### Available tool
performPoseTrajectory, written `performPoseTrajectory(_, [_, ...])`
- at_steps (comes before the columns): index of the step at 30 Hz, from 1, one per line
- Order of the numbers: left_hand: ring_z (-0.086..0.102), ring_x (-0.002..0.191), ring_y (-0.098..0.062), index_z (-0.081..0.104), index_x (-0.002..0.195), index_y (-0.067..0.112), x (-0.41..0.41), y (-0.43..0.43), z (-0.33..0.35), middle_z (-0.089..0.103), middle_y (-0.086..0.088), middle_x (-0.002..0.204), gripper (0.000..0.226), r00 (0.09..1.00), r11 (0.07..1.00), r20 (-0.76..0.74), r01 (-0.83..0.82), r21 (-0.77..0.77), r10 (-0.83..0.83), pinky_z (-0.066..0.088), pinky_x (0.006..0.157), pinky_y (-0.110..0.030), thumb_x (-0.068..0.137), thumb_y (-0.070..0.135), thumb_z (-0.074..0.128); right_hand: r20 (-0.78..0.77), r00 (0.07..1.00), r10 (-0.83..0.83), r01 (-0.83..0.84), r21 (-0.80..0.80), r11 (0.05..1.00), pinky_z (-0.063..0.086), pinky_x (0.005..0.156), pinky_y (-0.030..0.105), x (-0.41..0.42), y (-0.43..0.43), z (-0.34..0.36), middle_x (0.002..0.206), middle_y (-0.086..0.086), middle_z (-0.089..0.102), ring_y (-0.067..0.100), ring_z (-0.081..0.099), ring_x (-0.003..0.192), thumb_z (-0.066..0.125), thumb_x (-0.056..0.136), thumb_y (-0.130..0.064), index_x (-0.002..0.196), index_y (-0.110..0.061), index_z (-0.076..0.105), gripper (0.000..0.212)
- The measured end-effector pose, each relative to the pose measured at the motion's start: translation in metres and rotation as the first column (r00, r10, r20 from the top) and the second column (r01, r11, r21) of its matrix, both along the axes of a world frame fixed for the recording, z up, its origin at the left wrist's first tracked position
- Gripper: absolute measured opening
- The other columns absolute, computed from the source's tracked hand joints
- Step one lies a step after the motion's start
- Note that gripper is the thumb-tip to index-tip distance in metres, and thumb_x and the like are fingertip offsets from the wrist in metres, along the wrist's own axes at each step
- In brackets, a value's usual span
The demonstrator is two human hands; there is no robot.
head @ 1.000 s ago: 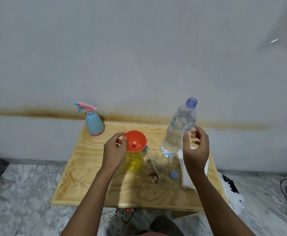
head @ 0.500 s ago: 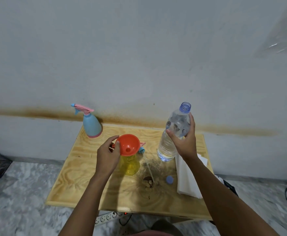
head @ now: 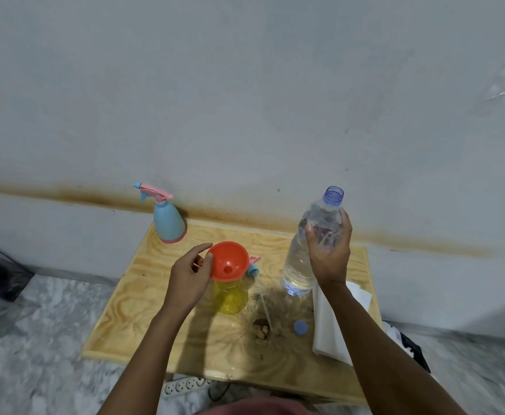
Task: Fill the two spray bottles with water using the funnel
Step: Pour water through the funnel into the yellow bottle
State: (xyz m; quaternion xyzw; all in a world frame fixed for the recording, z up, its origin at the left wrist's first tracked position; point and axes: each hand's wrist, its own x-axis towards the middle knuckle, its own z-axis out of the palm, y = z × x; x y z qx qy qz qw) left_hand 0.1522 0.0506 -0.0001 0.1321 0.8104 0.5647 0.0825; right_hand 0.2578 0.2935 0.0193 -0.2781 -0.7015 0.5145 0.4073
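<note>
1. A white power strip (head: 185, 384) is lying on the floor, showing from under the near edge of the wooden table (head: 125, 324).
2. On the near right of the table, a folded white paper towel (head: 330, 333) is lying along the edge. A blue cap (head: 300, 327) is sitting just left of it, and a brown crumbly spot (head: 261, 327) lies left of the cap.
3. The yellow spray bottle (head: 230, 298) is standing upright mid-table with its head off. The orange funnel (head: 228, 260) is sitting in its neck.
4. My left hand (head: 189, 277) is steadying the funnel, with thumb and curled fingers pinching its left rim.
5. The detached spray head (head: 253, 265) is lying just right of the funnel, and its clear tube (head: 264, 307) is running toward the brown spot.
6. My right hand (head: 330, 253) is wrapping around the upper part of the water bottle (head: 297, 265), fingers and thumb curled about it. The bottle is uncapped, partly full and close to upright. I cannot tell whether its base is touching the table.
7. The blue spray bottle (head: 167, 218), pink head on, is standing at the far left corner, well apart from both hands.
8. The wall (head: 245, 100) behind is showing a brown stain band.
</note>
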Motion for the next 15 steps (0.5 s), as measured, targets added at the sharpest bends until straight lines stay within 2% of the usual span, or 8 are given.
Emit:
performPoseTrajectory(2, [0.058,0.071,-0.018,0.068,0.119,0.029,-0.002,-0.002,-0.003,0.058,0.0,0.072,0.023,1.0,1.0,0.01,0.011,0.007,-0.011,0.049,0.068,-0.03,0.098,0.024,0.058,0.01,1.0,0.01,-0.01,0.02,1.0,0.046,0.107,0.037,-0.001,0.001,0.006,0.142,-0.006,0.05,0.009,0.051,0.13,0.072,0.088,-0.027,0.144,-0.037,0.033,0.069])
performPoseTrajectory(4, [0.057,0.069,-0.018,0.068,0.119,0.029,-0.003,-0.003,-0.004,0.057,0.0,0.071,0.023,1.0,1.0,0.019,0.02,0.017,-0.02,0.048,0.066,-0.031,0.098,0.024,0.059,0.002,0.999,0.041,-0.041,0.031,0.999,0.047,0.106,0.037,0.001,0.001,0.013,0.141,-0.012,0.05,0.008,0.053,0.129,0.073,0.087,-0.026,0.142,-0.042,0.033,0.07])
performPoseTrajectory(7, [0.055,0.066,-0.018,0.068,0.117,0.03,-0.006,-0.004,-0.005,0.055,-0.002,0.069,0.023,0.998,0.998,0.042,0.038,0.048,-0.04,0.047,0.063,-0.032,0.098,0.023,0.059,-0.031,0.997,0.076,-0.074,0.044,0.996,0.048,0.105,0.037,0.005,0.001,0.024,0.132,-0.035,0.05,0.0,0.053,0.127,0.075,0.085,-0.019,0.143,-0.038,0.035,0.073])
performPoseTrajectory(9, [0.055,0.065,-0.018,0.067,0.116,0.033,-0.008,-0.003,-0.003,0.054,-0.003,0.069,0.023,0.997,0.996,0.055,0.052,0.066,-0.056,0.047,0.063,-0.032,0.098,0.021,0.059,-0.042,0.994,0.096,-0.093,0.078,0.993,0.048,0.103,0.03,0.007,-0.003,0.034,0.126,-0.045,0.05,-0.007,0.053,0.123,0.074,0.084,-0.013,0.141,-0.035,0.036,0.072])
performPoseTrajectory(13, [0.055,0.064,-0.019,0.066,0.119,0.032,-0.008,-0.005,-0.003,0.054,-0.001,0.07,0.026,0.994,0.994,0.085,0.064,0.089,-0.071,0.049,0.065,-0.031,0.098,0.017,0.059,0.009,0.982,0.187,-0.186,0.158,0.97,0.044,0.089,0.005,0.012,-0.009,0.056,0.117,-0.052,0.049,-0.021,0.053,0.111,0.073,0.084,-0.003,0.14,-0.023,0.037,0.07])
performPoseTrajectory(15, [0.056,0.063,-0.018,0.066,0.121,0.029,-0.007,-0.006,-0.003,0.054,0.0,0.07,0.028,0.993,0.993,0.087,0.072,0.091,-0.08,0.049,0.064,-0.03,0.098,0.017,0.058,0.05,0.97,0.236,-0.241,0.188,0.952,0.043,0.086,0.002,0.015,-0.013,0.065,0.117,-0.055,0.047,-0.023,0.052,0.109,0.073,0.084,-0.003,0.141,-0.021,0.038,0.07])
